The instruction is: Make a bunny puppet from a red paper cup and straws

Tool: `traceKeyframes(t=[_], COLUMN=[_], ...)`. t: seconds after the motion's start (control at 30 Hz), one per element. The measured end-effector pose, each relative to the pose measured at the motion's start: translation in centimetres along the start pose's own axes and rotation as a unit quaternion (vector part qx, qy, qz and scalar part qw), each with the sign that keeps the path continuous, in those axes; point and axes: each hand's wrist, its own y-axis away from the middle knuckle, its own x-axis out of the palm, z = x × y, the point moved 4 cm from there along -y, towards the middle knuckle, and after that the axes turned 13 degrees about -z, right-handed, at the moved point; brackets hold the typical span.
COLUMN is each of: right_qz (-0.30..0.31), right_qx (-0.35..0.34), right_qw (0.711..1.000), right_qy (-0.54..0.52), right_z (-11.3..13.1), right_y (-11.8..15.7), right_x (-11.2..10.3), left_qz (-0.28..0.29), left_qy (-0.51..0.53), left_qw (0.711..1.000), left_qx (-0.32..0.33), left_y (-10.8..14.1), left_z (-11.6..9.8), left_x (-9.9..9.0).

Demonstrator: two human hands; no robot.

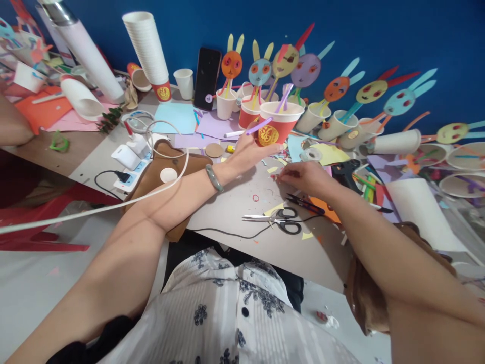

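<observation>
A red paper cup (285,124) with a gold emblem and purple strips is in my left hand (248,149), whose fingers wrap round its lower part. To its right, my right hand (301,174) is low over the table with its fingertips pinched together; a tiny reddish bit shows at the tips, too small to name. Black-handled scissors (282,220) lie partly open on the table below my hands. A clear tape roll (309,154) sits just behind my right hand.
Cups with paper rabbit faces (260,72) line the blue wall. At the left are a stack of white cups (146,48), a phone (207,78), a power strip (132,177) and a looping white cable. A glue gun (344,174) lies at the right.
</observation>
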Motion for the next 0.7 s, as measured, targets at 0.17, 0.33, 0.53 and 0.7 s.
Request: traceKeyframes(t=[0.17,0.33,0.53,0.7], right_qz=[-0.026,-0.131,-0.073,-0.012], right_qx=[-0.011,0.006,-0.041,-0.109], right_qw=[0.999,0.990,0.989,0.966], right_qy=[0.022,0.051,0.119,0.236], right_z=[-0.7,-2.5,-0.7,0.7], right_y=[0.0,-0.6,-0.6,-0.2], right_x=[-1.4,-3.4,-0.6,1.0], left_qz=[-0.007,0.001,0.010,0.005], left_qy=[0.000,0.005,-0.002,-0.008], left_qw=[1.000,1.000,1.000,1.000], left_qx=[-0.018,-0.009,-0.014,-0.002], left_y=[0.1,0.1,0.3,0.4], left_z=[-0.1,-0.3,-0.9,-1.3], left_x=[0.0,0.1,0.1,0.0])
